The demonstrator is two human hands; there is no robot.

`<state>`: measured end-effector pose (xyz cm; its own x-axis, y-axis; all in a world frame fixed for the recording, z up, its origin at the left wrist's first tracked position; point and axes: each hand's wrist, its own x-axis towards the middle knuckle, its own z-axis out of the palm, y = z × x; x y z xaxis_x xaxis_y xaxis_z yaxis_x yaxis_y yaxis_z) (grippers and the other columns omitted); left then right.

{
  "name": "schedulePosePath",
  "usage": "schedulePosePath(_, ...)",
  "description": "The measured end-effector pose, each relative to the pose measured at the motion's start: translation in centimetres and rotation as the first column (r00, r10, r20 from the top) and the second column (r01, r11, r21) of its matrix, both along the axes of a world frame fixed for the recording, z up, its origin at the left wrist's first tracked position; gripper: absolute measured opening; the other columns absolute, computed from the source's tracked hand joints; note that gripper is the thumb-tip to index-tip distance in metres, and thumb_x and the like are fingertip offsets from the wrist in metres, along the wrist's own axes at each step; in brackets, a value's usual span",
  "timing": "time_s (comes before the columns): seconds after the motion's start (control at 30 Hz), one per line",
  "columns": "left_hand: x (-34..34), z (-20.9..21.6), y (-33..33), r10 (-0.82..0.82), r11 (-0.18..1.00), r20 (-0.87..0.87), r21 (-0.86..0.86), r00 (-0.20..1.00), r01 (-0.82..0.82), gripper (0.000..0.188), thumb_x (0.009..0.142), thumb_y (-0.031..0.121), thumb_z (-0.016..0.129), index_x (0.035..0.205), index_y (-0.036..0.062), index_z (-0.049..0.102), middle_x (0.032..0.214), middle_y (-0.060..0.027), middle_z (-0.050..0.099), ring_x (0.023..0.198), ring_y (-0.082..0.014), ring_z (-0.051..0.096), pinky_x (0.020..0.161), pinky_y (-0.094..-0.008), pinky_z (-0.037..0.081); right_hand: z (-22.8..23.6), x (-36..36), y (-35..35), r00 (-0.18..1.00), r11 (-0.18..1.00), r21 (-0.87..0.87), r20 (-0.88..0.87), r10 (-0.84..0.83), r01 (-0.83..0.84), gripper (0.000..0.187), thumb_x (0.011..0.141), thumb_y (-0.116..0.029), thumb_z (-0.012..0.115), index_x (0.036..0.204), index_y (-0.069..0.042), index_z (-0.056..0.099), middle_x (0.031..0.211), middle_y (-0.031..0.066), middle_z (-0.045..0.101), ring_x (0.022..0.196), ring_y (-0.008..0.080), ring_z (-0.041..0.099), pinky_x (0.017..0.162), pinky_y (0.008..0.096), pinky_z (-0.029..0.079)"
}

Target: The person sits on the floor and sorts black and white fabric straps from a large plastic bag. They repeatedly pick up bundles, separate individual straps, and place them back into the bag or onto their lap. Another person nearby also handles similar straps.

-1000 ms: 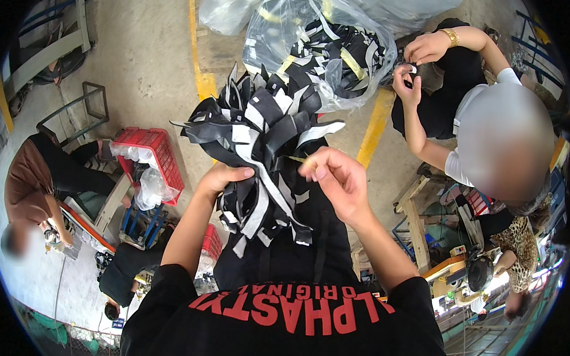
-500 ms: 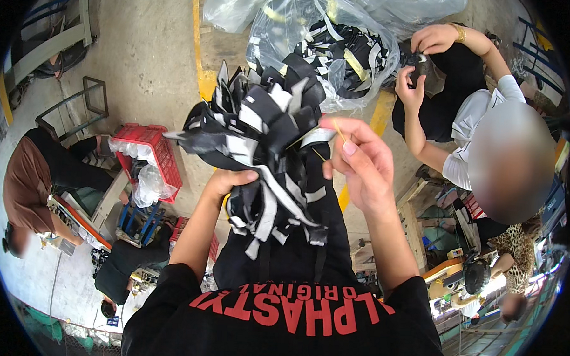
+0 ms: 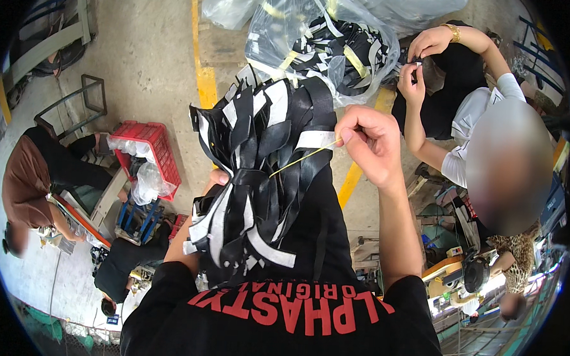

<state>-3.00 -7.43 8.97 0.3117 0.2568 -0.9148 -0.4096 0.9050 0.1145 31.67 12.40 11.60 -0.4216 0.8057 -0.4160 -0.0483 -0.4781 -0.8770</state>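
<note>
Taking 12 o'clock as straight ahead of the wearer, the 1 large bundle of black and white strips (image 3: 256, 129) is at the centre of the view, above the wearer's dark-clothed lap, its ends splayed towards 12 and 6 o'clock and its middle drawn into a narrow waist. The left hand (image 3: 219, 177) is at the bundle's 9 o'clock side; only the thumb shows clearly, pressed near that waist, and the hand seems to be gripping from behind, though its fingers are hidden. The right hand (image 3: 373, 145), at about 2 o'clock, has its thumb and index finger pinched on the end of a thin yellow strand (image 3: 305, 158), which runs taut and straight down towards 8 o'clock into the waist. As far as can be judged, the gathering is done, while the binding is incomplete: the strand stands off the strips rather than lying closed around them, and how many turns it has made cannot be told. Beyond, at 1 o'clock, a clear plastic bag (image 3: 258, 35) holds more black and white strips with yellow pieces among them. A co-worker (image 3: 474, 132) sits at 2 o'clock, 2 hands together over a small dark piece. A red crate (image 3: 166, 150) stands at 9 o'clock with clear plastic inside.
</note>
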Motion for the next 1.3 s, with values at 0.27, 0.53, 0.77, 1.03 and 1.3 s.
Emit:
schedulePosePath(0.27, 1.5, 1.1, 1.0, 0.106, 0.994, 0.025, 0.003, 0.994, -0.107, 0.073, 0.080, 0.042, 0.075, 0.137, -0.0009, 0.063, 0.125, -0.0172, 0.073, 0.110, -0.0322, 0.072, 0.105, -0.0436, 0.055, 1.9, 0.7, 2.2, 0.981, 0.967, 0.233, 0.185, 0.062, -0.105, 0.013, 0.073, 0.005, 0.058, 0.078, -0.002, 0.067, 0.071, 0.0020, 0.059, 0.055, 0.0095, 0.043, 0.052, 0.0255, 0.030)
schedulePosePath(0.53, 6.2, 0.1, 6.1, 0.285, 0.957, 0.086, -0.088, 0.955, -0.278, 0.072, 0.081, 0.043, 0.072, 0.138, -0.0004, 0.062, 0.124, -0.0168, 0.073, 0.110, -0.0316, 0.071, 0.104, -0.0433, 0.055, 3.8, -3.3, 0.7, 0.883, 0.795, 0.513, 0.466, 0.058, -0.323, 0.018, 0.071, -0.002, 0.070, 0.084, -0.010, 0.061, 0.075, 0.0061, 0.056, 0.062, 0.0263, 0.058, 0.056, 0.0380, 0.047)
schedulePosePath(0.77, 3.5, -2.3, 4.1, 0.412, 0.910, 0.035, -0.063, 0.911, -0.409, 0.066, 0.086, 0.048, 0.064, 0.131, -0.0003, 0.065, 0.121, -0.0160, 0.073, 0.106, -0.0313, 0.071, 0.101, -0.0425, 0.056, 1.9, -8.4, -5.3, 0.838, 0.756, 0.515, 0.540, 0.080, -0.404, 0.042, 0.071, -0.004, 0.074, 0.111, -0.004, 0.063, 0.103, 0.0095, 0.063, 0.086, 0.0283, 0.065, 0.080, 0.0359, 0.057)
schedulePosePath(1.03, -4.1, -8.6, 1.4, 0.340, 0.939, -0.365, 0.180, 0.867, -0.293, 0.054, 0.089, 0.046, 0.069, 0.122, 0.0026, 0.069, 0.114, -0.0106, 0.074, 0.101, -0.0273, 0.070, 0.096, -0.0401, 0.055, -7.2, -5.5, -3.4, 0.918, 0.997, 0.078, 0.393, -0.046, 0.017, 0.027, 0.088, -0.001, 0.063, 0.115, -0.002, 0.065, 0.100, 0.0180, 0.072, 0.093, 0.0399, 0.071, 0.084, 0.0474, 0.058)
schedulePosePath(1.3, -9.1, -19.3, 10.4, 0.121, 0.992, -0.633, 0.109, 0.764, -0.066, 0.049, 0.086, 0.040, 0.081, 0.121, 0.0078, 0.070, 0.110, -0.0040, 0.073, 0.098, -0.0209, 0.069, 0.094, -0.0350, 0.054, -26.4, -7.8, -2.4, 0.793, 0.994, 0.092, 0.609, -0.009, -0.058, 0.035, 0.095, -0.013, 0.068, 0.127, 0.002, 0.066, 0.116, 0.0208, 0.077, 0.102, 0.0369, 0.075, 0.090, 0.0442, 0.059)
